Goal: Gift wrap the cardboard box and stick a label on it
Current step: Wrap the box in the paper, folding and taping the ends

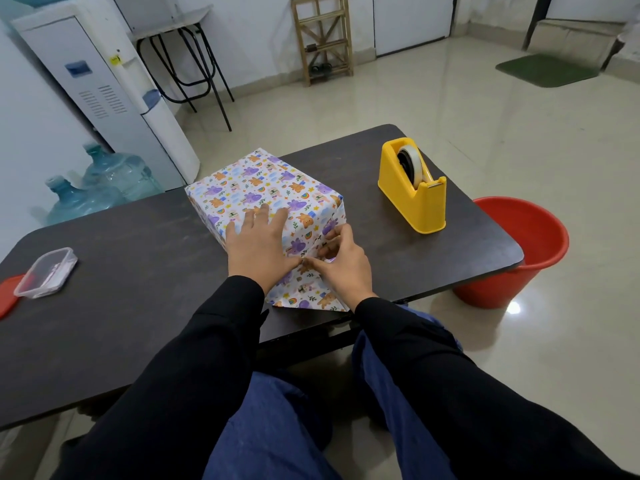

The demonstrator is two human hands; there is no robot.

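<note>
Both hands work at the near end of the box point(266, 188), which lies in the middle of the dark table point(138, 271) with its top and far end already covered in patterned wrapping paper point(304, 233). The left hand point(258, 242) lies flat on top, fingers straight and spread, pressing the sheet down and gripping nothing. The right hand point(341, 259) has its fingers curled, pinching the side fold of paper at the near right corner. A loose bottom flap point(304, 301) lies on the table towards the person. To do this fold well, the flat hand should probably hold its weight on the box so the sheet cannot creep. The pinching fingers should then draw the side tuck tight against the box edge and crease it sharply before the flap is lifted. The yellow tape dispenser point(414, 187) stands to the right, apart from the box, so one hand must likely let go to reach it. The better choice looks like the right.
</note>
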